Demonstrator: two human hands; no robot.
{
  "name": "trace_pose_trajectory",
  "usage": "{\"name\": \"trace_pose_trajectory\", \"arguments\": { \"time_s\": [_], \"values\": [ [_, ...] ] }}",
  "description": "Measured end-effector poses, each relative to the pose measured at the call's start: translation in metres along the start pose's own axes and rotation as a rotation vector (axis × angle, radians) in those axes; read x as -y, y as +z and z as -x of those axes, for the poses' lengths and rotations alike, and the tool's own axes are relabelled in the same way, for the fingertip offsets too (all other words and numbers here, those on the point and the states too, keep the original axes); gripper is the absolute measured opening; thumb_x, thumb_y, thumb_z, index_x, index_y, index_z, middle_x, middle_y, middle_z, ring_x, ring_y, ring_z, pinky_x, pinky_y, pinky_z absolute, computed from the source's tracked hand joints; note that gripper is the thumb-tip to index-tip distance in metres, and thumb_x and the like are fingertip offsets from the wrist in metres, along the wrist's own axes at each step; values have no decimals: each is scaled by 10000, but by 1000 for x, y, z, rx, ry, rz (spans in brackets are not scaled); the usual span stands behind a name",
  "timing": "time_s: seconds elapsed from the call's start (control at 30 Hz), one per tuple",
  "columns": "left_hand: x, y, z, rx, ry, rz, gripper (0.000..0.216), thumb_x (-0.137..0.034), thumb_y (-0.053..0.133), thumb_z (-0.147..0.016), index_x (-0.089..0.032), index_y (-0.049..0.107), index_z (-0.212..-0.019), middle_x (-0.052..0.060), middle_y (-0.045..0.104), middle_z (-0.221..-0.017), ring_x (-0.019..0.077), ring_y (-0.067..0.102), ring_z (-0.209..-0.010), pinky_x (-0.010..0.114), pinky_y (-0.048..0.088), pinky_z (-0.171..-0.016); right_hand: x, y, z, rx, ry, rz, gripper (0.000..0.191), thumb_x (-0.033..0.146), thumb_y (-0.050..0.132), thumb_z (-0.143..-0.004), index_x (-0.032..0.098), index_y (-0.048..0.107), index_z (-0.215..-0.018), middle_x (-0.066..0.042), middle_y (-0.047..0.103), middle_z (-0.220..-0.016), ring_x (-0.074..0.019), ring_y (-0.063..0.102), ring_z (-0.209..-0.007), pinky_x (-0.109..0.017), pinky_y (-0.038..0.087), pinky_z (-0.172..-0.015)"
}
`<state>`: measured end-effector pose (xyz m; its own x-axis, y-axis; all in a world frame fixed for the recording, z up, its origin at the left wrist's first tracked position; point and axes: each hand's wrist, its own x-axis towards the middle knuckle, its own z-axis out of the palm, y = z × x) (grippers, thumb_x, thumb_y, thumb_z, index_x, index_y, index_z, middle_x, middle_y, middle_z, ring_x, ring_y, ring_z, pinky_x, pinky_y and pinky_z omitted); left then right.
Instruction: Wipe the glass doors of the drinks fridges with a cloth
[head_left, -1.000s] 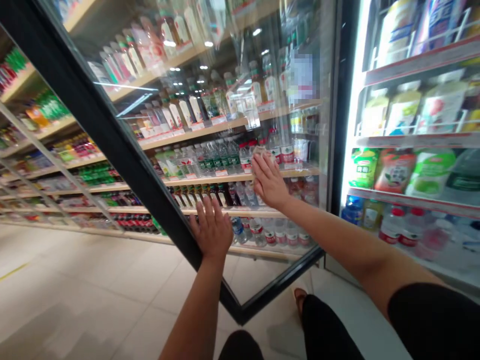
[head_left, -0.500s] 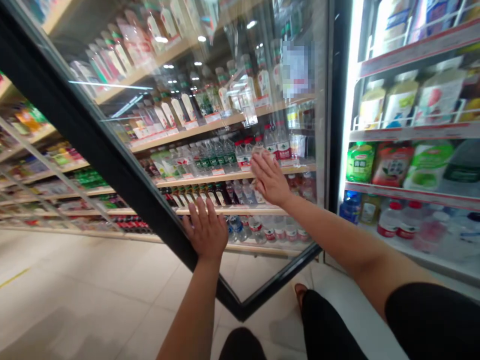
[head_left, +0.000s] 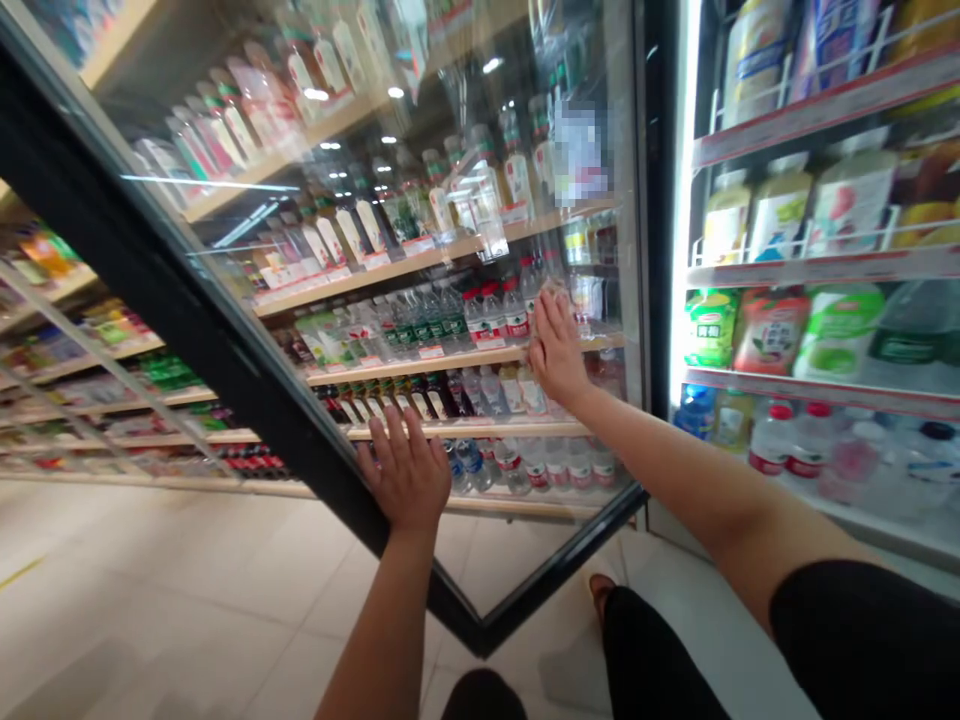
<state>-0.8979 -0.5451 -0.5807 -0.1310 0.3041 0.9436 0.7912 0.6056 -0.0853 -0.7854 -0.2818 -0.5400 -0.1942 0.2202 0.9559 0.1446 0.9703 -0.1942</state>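
Observation:
A glass door [head_left: 491, 560] with a black frame [head_left: 259, 395] stands open in front of me. My left hand [head_left: 409, 475] lies open with fingers spread, against the frame's inner edge and the neighbouring glass. Higher up and to the right, my right hand [head_left: 556, 350] rests flat on the pane, its fingers stretched and close together. A pale patch shows at its fingertips; I cannot tell whether it is a reflection or something thin under them. Behind the pane, bottles with red caps [head_left: 491, 315] are visible through the glass.
Right of the door is a lit cooler with drink bottles [head_left: 847, 200] and green pouches [head_left: 711, 330] on wire-fronted shelves. Long store shelves [head_left: 420, 365] of bottles run behind the glass and leftward. Pale floor tiles [head_left: 202, 590] lie below; my foot [head_left: 600, 590] is near the door's lower edge.
My right hand has slid right across the glass, its fingers pointing more upward. My left hand stays at the frame. The view has shifted slightly.

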Motion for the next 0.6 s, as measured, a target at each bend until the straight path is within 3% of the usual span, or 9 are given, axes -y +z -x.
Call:
{"name": "trace_pose_trajectory", "arguments": {
  "time_s": [0.17, 0.27, 0.33, 0.43, 0.6],
  "values": [
    [-1, -2, -1, -1, 13, 1, 658, -304, 545, -962, -140, 322, -1559, 227, 334, -1589, 378, 220, -1519, 660, 139, -1208, 28, 2, 58, 229, -346, 24, 583, 238, 434, -960, 185, 416, -1540, -91, 459, -1566, -265, 246, -1539, -513, 224, -1254],
    [-1, -2, -1, -16, 31, -42, 683, -296, 548, -961, -146, 285, -1574, 219, 315, -1600, 378, 210, -1521, 655, 159, -1204, 38, -2, 44, 241, -453, 9, 565, 244, 437, -971, 191, 427, -1534, -62, 449, -1574, -238, 257, -1536, -475, 184, -1270],
    [-1, -1, -1, -28, 44, -71, 693, -295, 562, -954, -141, 287, -1572, 220, 312, -1602, 383, 209, -1520, 650, 177, -1201, 40, -4, 17, 193, -405, -8, 569, 234, 409, -982, 186, 400, -1549, -57, 411, -1598, -222, 218, -1548, -463, 165, -1275],
    [0, -1, -1, -35, 50, -81, 679, -301, 579, -945, -129, 329, -1553, 227, 326, -1593, 391, 224, -1514, 648, 187, -1201, 31, -2, -2, 67, -207, -32, 592, 223, 361, -992, 183, 329, -1581, -72, 364, -1624, -218, 163, -1562, -477, 179, -1272],
    [0, -1, -1, -19, 35, -58, 682, -306, 570, -953, -139, 314, -1562, 229, 338, -1587, 396, 242, -1508, 669, 168, -1199, -9, 11, 59, -81, 91, -17, 652, 220, 297, -996, 162, 136, -1625, -117, 223, -1672, -263, 72, -1574, -561, 229, -1251]
  ]
}}
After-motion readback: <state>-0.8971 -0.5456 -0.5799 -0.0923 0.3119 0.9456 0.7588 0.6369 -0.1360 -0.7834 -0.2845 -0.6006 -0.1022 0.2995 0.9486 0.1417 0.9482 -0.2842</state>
